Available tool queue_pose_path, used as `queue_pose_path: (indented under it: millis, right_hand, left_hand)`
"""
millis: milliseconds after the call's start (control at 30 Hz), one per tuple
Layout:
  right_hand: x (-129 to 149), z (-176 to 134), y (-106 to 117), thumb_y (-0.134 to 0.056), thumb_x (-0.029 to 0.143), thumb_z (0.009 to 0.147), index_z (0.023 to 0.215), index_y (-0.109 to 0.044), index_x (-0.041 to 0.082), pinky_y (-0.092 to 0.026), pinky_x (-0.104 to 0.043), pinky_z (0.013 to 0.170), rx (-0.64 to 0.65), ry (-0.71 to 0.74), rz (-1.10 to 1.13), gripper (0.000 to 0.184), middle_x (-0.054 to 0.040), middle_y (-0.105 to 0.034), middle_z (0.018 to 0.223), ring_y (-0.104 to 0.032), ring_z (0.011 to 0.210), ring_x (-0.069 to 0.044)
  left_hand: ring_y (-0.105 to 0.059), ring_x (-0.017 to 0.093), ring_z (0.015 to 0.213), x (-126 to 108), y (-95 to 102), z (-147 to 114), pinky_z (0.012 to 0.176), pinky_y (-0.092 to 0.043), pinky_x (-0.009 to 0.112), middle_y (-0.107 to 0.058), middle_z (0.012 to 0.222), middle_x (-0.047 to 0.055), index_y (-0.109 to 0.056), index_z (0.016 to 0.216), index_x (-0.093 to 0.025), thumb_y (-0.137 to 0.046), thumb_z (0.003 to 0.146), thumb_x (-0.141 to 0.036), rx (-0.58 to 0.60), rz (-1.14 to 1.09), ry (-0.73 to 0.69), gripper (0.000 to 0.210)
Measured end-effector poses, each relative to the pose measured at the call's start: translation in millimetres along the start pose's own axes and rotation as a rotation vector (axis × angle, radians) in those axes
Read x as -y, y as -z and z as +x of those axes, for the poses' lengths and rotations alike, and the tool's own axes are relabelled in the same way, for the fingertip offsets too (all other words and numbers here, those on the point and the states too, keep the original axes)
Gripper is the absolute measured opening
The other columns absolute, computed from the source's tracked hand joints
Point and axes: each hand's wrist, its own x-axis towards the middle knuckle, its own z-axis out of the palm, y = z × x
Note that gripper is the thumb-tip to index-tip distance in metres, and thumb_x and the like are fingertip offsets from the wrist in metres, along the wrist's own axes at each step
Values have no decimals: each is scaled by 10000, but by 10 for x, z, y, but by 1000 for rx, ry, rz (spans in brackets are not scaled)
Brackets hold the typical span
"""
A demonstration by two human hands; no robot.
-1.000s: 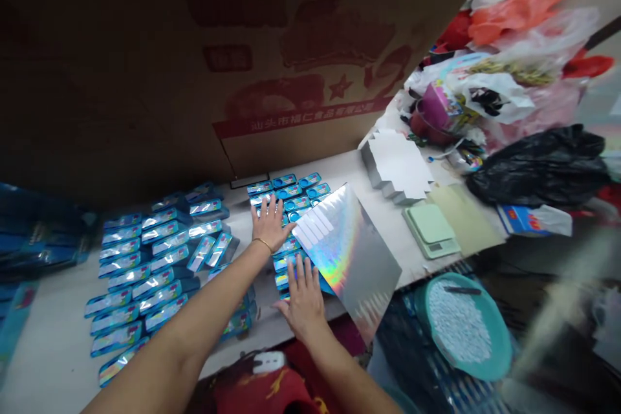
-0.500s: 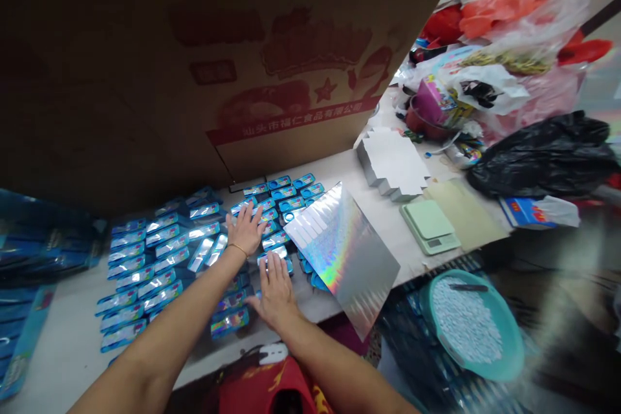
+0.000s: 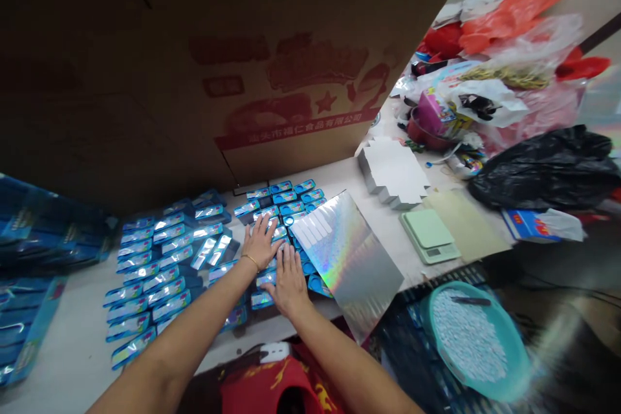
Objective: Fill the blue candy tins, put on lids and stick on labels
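My left hand point(image 3: 261, 247) rests with spread fingers on several small blue cases point(image 3: 292, 208) that carry shiny labels. Beside it, to the right and nearer to me, my right hand point(image 3: 292, 284) lies with fingers stretched over more of these cases. The fingertips of the two hands are close together, and neither hand grips anything. A silver, rainbow-shimmering sticker sheet point(image 3: 361, 265) lies to the right of my right hand, partly over some cases. White bare strips show at its upper left corner. My hands hide the cases beneath them.
Rows of blue cases point(image 3: 165, 276) fill the left of the table. Behind stands a large cardboard box point(image 3: 310, 142). To the right are a stack of white card cut-outs point(image 3: 395, 171), a green scale point(image 3: 427, 233) and a teal basin point(image 3: 517, 362) of small pale pieces.
Both hands have shifted right over the cases, and my right hand has moved slightly away from me. The cases near them sit differently. The whole view has tilted a little.
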Motion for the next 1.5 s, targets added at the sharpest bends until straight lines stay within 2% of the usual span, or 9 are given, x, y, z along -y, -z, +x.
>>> queue_pose_path:
  millis: [267,400,533,667,867,1000,1200,1367,1500]
  right_hand:
    - [125,-40,-136,-510,444,743,1300,-247,41,-199,-446,1006,-12,66,124,736,-181,-204,1367,-110,1272,-281]
    - [85,125,-12,-377,358,833,1312,-244,99,-273,-391,984,-68,-91,285,560,-140,-275,1349,-209,1255,-213]
    - [22,457,-12,-301,402,852,1328,-189,91,-285,-338,983,-102,-231,456,580,-129,-249,1362,-226,1250,-181]
    - [31,641,-190,-282,420,852,1318,-230,104,-314,-320,958,-55,-308,582,566,-112,-343,1319,-305,1216,-172]
    - [271,573,-310,-203,361,876,1240,-390,129,-364,-263,906,-37,-249,739,470,-83,-483,1215,-441,1112,-131]
    - [269,767,-193,-262,385,859,1254,-359,115,-300,-328,962,-179,-260,647,489,-118,-390,1282,-332,1195,-174]
    - [277,1114,-182,-290,394,848,1267,-315,47,-296,-353,950,-101,-275,315,545,-192,-151,1373,-207,1251,-244]
    - [352,1080,-133,-286,362,854,1168,-471,153,-335,-314,912,-24,-141,261,419,-117,-338,1296,-364,1156,-199]
    - [236,1213,-40,-274,298,859,1158,-477,125,-309,-322,920,-92,-134,189,401,-126,-425,1212,-383,1116,-199]
  left_hand:
    - [-184,268,1257,133,108,-83,972,-145,539,-215,1391,69,-301,1286,-277,-338,809,-401,-13,31,18,494]
    - [-190,272,1256,147,180,-83,962,-164,550,-215,1392,68,-303,1283,-275,-347,806,-391,47,-27,18,493]
    - [-163,267,1267,371,207,-452,980,-195,494,-162,1403,110,-231,1319,-191,-291,825,-422,-62,-99,102,548]
    - [-116,239,1282,565,172,-994,1010,-160,458,-183,1399,97,-183,1332,-181,-312,822,-418,-162,-102,95,577]
    - [-88,316,1275,363,7,-1351,995,-91,524,-155,1401,127,-150,1341,-175,-431,654,-628,-70,-39,-73,869]
    - [-85,330,1272,219,-70,-1368,993,-61,529,-158,1400,126,-168,1338,-188,-450,634,-628,-33,4,-90,877]
    - [-83,315,1276,231,-64,-1385,999,-58,510,-173,1401,101,-181,1335,-200,-444,662,-589,-32,8,-84,821]
    - [-86,308,1277,267,-59,-1398,997,-69,505,-171,1401,108,-176,1335,-193,-410,614,-683,-19,-31,-80,903]
    - [-96,303,1277,274,-46,-1400,996,-58,510,-167,1402,104,-162,1338,-202,-391,600,-712,-25,-42,-78,925]
